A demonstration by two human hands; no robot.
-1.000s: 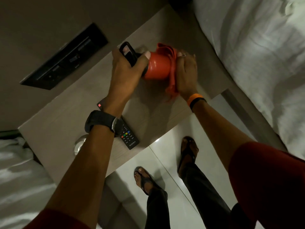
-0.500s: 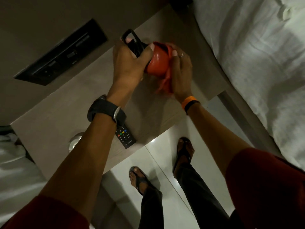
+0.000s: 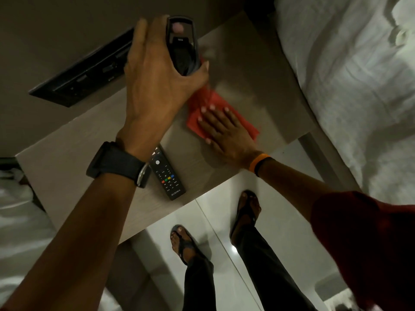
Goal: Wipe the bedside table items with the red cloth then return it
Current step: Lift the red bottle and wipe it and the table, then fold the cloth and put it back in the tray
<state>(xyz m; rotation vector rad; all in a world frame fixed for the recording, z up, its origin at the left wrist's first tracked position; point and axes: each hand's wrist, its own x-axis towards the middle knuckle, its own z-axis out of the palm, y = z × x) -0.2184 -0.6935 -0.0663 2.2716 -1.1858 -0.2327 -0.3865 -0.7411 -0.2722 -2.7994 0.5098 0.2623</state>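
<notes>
My left hand (image 3: pixel 155 86) is shut on a bottle (image 3: pixel 182 48), lifted off the bedside table (image 3: pixel 258 81). I look down on its black lid and handle, and its red body is mostly hidden by my fingers. The red cloth (image 3: pixel 246 126) lies spread on the tabletop below and right of the bottle. My right hand (image 3: pixel 224 133) presses flat on it with fingers spread. A black remote control (image 3: pixel 167 176) lies near the table's front edge, beside my left wrist.
A dark switch panel (image 3: pixel 83 75) is set in the wall behind the table. White bedding (image 3: pixel 348 86) borders the table on the right, more bedding (image 3: pixel 15 209) on the left. My sandalled feet (image 3: pixel 182 243) stand on the glossy floor below the front edge.
The cloth has come off the bottle and now lies flat on the table under my right hand. My left hand has raised the bottle up and to the back.
</notes>
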